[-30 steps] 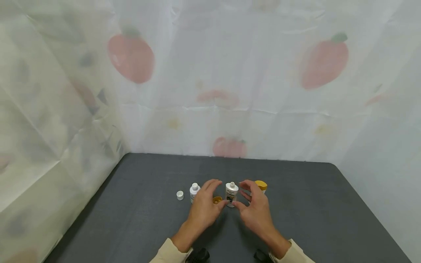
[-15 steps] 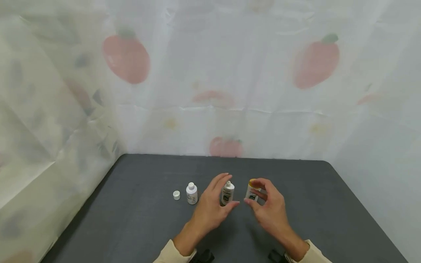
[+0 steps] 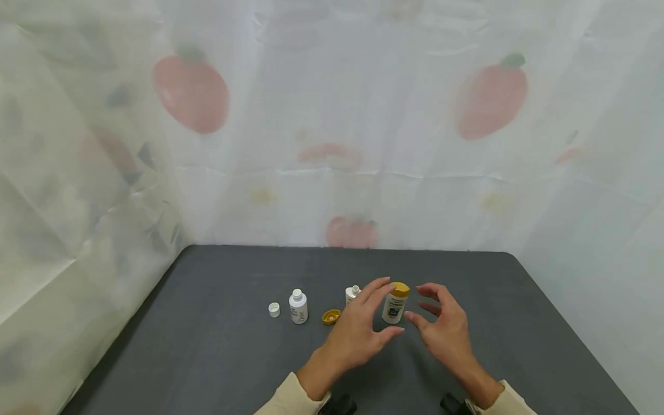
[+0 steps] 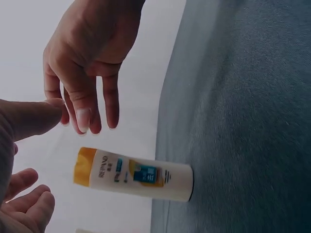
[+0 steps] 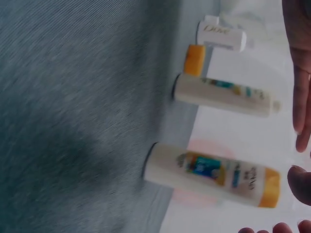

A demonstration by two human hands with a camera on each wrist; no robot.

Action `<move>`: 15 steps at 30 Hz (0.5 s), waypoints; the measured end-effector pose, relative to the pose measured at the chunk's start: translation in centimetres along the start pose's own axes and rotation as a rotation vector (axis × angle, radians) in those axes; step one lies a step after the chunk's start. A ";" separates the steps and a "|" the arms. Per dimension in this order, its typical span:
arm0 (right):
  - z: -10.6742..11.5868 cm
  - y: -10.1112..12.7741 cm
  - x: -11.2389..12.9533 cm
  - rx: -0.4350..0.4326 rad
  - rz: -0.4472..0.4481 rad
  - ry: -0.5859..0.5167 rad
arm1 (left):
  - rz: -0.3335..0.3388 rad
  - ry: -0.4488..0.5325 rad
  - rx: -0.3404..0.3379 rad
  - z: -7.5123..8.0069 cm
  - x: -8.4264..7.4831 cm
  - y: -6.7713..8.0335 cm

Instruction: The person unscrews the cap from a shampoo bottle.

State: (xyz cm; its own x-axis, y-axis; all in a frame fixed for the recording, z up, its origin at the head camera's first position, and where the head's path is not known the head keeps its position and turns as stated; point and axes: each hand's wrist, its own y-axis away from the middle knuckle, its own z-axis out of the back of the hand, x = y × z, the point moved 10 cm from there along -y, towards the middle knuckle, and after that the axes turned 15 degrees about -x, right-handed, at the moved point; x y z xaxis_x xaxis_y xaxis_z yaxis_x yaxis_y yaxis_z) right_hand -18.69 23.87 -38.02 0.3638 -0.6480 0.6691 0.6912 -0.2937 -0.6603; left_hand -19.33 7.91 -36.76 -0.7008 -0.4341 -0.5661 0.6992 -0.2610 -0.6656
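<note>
A white bottle with a yellow cap (image 3: 395, 305) stands upright on the table between my two hands. My left hand (image 3: 360, 325) is at its left, thumb and fingers spread apart. To its right is my right hand (image 3: 445, 328), with fingers loosely bent and nothing held. In the left wrist view the bottle (image 4: 138, 174) stands free, apart from the fingers of both hands. A second white bottle (image 3: 351, 293), uncapped with a bare neck, is partly hidden behind my left hand; the right wrist view shows this uncapped bottle (image 5: 223, 94) whole.
Left of the hands, a loose yellow cap (image 3: 331, 317) lies on the dark grey table (image 3: 233, 346). Farther left are a small white bottle (image 3: 298, 306), marked Dove in the right wrist view, and a loose white cap (image 3: 274, 310). A patterned white curtain (image 3: 415, 115) hangs behind.
Both hands have shifted right, from around the uncapped bottle to either side of the yellow-capped one. The right hand, earlier at the yellow-capped bottle, is now apart from it. The yellow cap shows again.
</note>
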 end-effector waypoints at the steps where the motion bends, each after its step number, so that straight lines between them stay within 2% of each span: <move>1: -0.1 0.0 -0.3 0.009 -0.009 -0.001 | 0.006 -0.003 0.012 -0.3 0.0 -0.1; 6: -0.8 0.1 -1.5 0.037 -0.040 -0.030 | 0.019 -0.051 0.052 -1.8 0.2 -0.8; 9: -1.4 0.1 -1.9 0.046 -0.031 -0.048 | 0.024 -0.080 0.050 -2.5 0.4 -1.0; 12: -2.3 0.2 -2.6 0.087 -0.062 -0.064 | 0.017 -0.109 -0.017 -2.9 0.4 -1.4; 15: -3.7 0.4 -3.7 0.165 -0.156 -0.061 | 0.025 -0.128 -0.123 -2.8 0.5 -1.8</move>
State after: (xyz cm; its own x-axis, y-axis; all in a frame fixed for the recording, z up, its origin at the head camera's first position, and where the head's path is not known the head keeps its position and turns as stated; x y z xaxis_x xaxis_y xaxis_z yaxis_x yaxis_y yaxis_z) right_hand -22.06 23.54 -42.00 0.2783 -0.5591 0.7810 0.8329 -0.2645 -0.4862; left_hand -21.31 10.60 -37.18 -0.6544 -0.5476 -0.5215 0.6880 -0.1450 -0.7111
